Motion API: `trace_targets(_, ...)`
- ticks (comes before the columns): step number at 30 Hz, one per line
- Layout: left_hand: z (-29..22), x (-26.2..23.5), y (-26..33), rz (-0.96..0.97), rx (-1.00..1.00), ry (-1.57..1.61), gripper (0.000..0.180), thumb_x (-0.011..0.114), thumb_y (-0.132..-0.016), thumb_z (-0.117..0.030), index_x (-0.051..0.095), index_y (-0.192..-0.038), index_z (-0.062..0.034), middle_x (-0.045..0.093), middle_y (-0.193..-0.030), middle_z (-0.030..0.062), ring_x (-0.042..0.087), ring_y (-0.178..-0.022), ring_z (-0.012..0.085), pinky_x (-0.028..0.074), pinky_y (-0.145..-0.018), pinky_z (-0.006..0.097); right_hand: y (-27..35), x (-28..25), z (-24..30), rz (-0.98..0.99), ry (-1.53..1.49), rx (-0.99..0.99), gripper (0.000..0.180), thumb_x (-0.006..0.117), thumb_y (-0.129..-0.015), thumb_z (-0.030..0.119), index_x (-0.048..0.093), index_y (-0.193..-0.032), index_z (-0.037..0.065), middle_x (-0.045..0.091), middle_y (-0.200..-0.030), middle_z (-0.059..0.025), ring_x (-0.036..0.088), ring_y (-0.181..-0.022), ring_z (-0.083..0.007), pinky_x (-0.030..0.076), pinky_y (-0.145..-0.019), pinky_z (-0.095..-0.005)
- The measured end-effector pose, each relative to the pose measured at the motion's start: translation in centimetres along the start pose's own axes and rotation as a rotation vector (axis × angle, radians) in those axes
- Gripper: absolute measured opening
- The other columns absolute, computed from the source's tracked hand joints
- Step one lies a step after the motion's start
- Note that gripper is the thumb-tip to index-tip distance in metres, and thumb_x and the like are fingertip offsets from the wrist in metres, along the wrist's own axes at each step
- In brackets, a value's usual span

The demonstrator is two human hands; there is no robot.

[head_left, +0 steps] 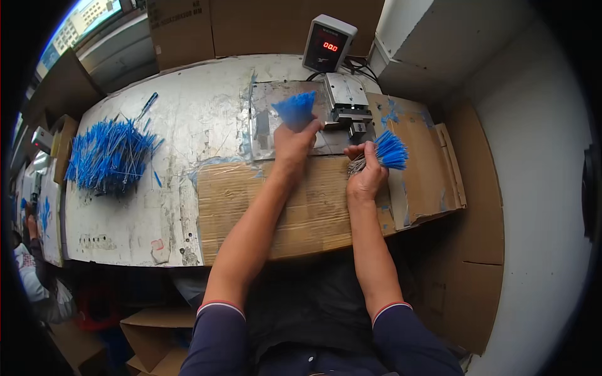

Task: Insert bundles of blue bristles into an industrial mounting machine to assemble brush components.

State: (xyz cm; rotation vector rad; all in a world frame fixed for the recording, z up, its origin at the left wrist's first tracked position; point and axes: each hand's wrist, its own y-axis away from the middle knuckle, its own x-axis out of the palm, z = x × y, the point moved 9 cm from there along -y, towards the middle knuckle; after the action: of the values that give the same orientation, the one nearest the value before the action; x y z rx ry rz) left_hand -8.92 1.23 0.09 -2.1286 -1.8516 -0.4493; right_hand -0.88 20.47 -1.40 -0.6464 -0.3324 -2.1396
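Observation:
My left hand (293,145) is closed round a bunch of blue-tipped wires (295,108), which fan out blurred above the fingers. It is over the metal plate (266,147), left of a small bench machine (348,94) with a dark jaw-like front. In my right hand (368,173) is a second bunch of blue-sleeved wires (392,150). Its blue ends point right and its bare silvery ends show left of the fingers. This hand is just in front of the machine, above the cardboard's edge. A large loose pile of similar wires (110,156) lies at the left of the table.
A counter box with a red lit display (326,47) stands behind the machine, cables beside it. Flattened cardboard (276,207) covers the table's front. A pen (148,104) lies past the pile. A wall (533,188) bounds the right. Another person's arm (32,227) shows far left.

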Motion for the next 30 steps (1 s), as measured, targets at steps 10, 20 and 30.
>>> trace_targets(10, 0.4, 2.0, 0.7, 0.102, -0.076, 0.042, 0.022, 0.079, -0.088, -0.013, 0.068, -0.104, -0.0025, 0.072, -0.084, 0.0053, 0.049, -0.053, 0.0055, 0.035, -0.048, 0.022, 1.3, 3.1, 0.9, 0.262, 0.451, -0.045, 0.012, 0.077, -0.086, 0.002, 0.070, -0.095, 0.003, 0.067, -0.079, -0.0020, 0.058, -0.058, -0.0094, 0.041, -0.045, -0.0223)
trace_targets(20, -0.2, -1.0, 0.0, -0.218, 0.269, -0.142, 0.013, 0.070, -0.097, -0.011, 0.070, -0.107, -0.0041, 0.073, -0.081, 0.0032, 0.049, -0.056, 0.0035, 0.036, -0.050, 0.023, -0.5, 1.9, 2.1, 0.198, 0.440, 0.098, 0.019, 0.078, -0.078, -0.003, 0.064, -0.090, 0.002, 0.065, -0.071, -0.0057, 0.055, -0.051, -0.0105, 0.039, -0.041, -0.0236)
trace_targets(30, -0.4, -2.4, -0.2, -0.314, 0.246, -0.069, 0.010, 0.067, -0.099, -0.012, 0.066, -0.105, -0.0044, 0.071, -0.080, 0.0046, 0.048, -0.054, 0.0044, 0.038, -0.049, 0.023, -3.2, 1.5, 2.2, 0.111, 0.581, 0.016, 0.019, 0.076, -0.075, -0.008, 0.063, -0.084, 0.002, 0.062, -0.066, -0.0041, 0.052, -0.044, -0.0107, 0.035, -0.036, -0.0250)
